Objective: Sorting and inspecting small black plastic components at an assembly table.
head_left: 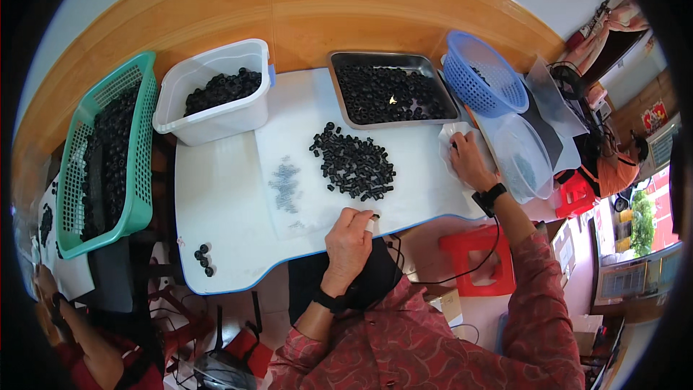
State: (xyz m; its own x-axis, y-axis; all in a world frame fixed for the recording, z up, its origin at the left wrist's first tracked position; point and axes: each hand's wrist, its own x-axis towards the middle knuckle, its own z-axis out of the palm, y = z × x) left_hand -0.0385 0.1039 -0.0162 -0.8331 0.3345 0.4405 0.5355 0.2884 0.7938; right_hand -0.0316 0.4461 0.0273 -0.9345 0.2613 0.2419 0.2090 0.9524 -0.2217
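Observation:
My left hand (346,247) is closed at the table's front edge, pinching a small black cylindrical part; something white wraps one of its fingers. Farther right, my right hand (471,161) reaches over a white, crumpled-looking sheet or shallow dish (449,162), fingers bent together. A dark bit shows at its fingertips, too small to name. Between the hands and the back of the table lies a loose pile of small black cylindrical parts (355,164). Behind that pile stands a metal tray (393,126) holding many rounder black parts and a small yellowish scrap.
A white tub (216,128) and a green basket (137,195) of black parts stand left. A blue basket (498,101) and a clear bowl (538,188) are at right. Several black parts (206,260) lie front left. A cable crosses near a red stool (480,285). Another person's hand (47,285) shows far left.

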